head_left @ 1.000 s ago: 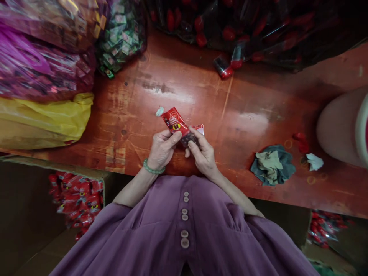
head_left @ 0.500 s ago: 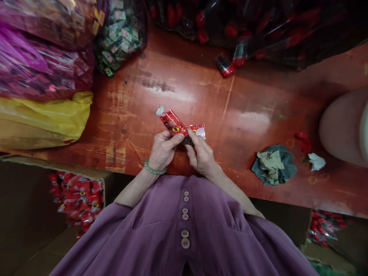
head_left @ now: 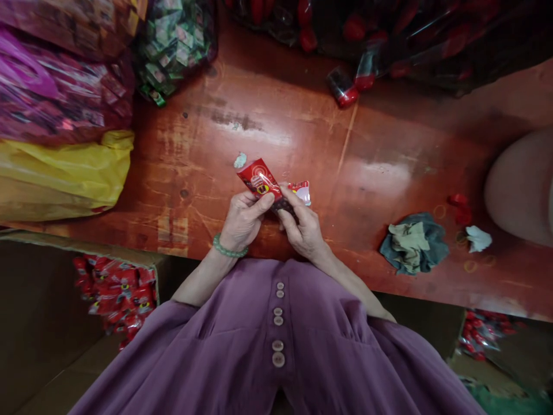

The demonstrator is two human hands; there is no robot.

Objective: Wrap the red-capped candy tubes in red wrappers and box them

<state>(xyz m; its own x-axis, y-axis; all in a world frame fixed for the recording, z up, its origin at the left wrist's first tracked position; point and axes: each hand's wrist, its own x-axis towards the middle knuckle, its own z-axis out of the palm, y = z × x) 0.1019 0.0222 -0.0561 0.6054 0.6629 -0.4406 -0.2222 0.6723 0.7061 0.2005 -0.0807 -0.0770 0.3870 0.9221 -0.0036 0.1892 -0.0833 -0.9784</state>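
Observation:
A glossy red printed packet [head_left: 260, 176] with a yellow-and-black emblem and a dark lower edge is tilted between my hands, just above the table. My left hand [head_left: 246, 222], wearing a green bead bracelet [head_left: 228, 248], grips its left side with the thumb on top. My right hand [head_left: 302, 227] pinches the packet's dark lower right end. Behind the right fingers shows a second red printed piece [head_left: 301, 189] with a pale corner; whether it is held or lies on the table I cannot tell. A pale scrap [head_left: 240, 160] lies beside the packet's upper left corner.
Filled bags, one with green packs [head_left: 173, 46] and one yellow [head_left: 64, 178], crowd the left. Red-capped clear tubes [head_left: 343, 87] lie at the back. A crumpled cloth [head_left: 412, 242] and a pale bucket [head_left: 521, 187] stand right. Below the table edge is a box of red packets [head_left: 116, 291].
The red packet has turned so its printed face shows wider and flatter, and my right fingers have moved down onto its dark end. The whole view has shifted slightly.

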